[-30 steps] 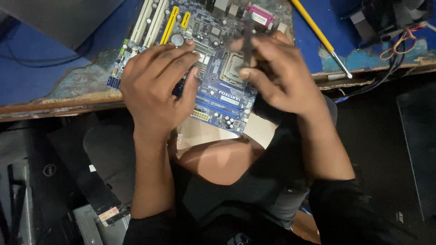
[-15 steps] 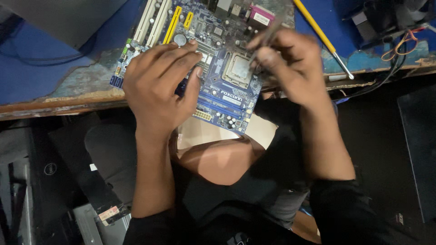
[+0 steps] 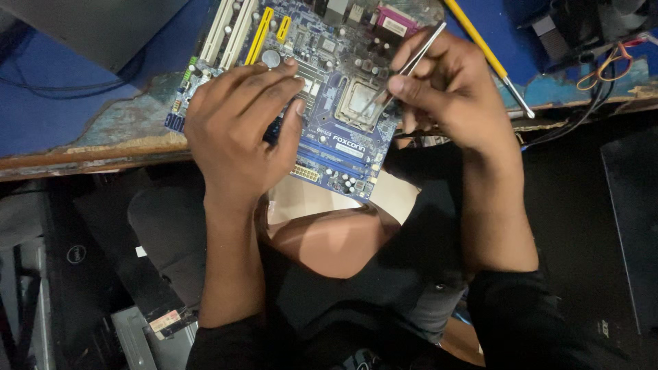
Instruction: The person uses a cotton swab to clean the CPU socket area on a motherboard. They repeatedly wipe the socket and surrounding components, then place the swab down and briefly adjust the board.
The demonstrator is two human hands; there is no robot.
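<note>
Motherboard [image 3: 329, 96] pinned flat by left hand [image 3: 240, 130], steadying it; right hand [image 3: 445, 89] pinching tweezers [image 3: 404, 72], tips at socket [image 3: 356, 103]

Motherboard [image 3: 343, 147] top: cut off by upper edge.
Board under left hand [image 3: 236, 130]: hidden.
Tweezer [image 3: 404, 72] tips over socket [image 3: 356, 103]: too small to tell.
Yellow screwdriver [image 3: 490, 58] handle: cut off.

So the left hand [image 3: 240, 130] lies flat on the near edge of a blue circuit board [image 3: 329, 147], which hangs partly off the worn blue surface [image 3: 82, 130]. The right hand [image 3: 445, 89] pinches metal tweezers [image 3: 411, 63], tips down at the square silver socket [image 3: 356, 103]. A yellow-handled screwdriver [image 3: 486, 55] lies just beside that hand, with some wires [image 3: 603, 68] further right.
</note>
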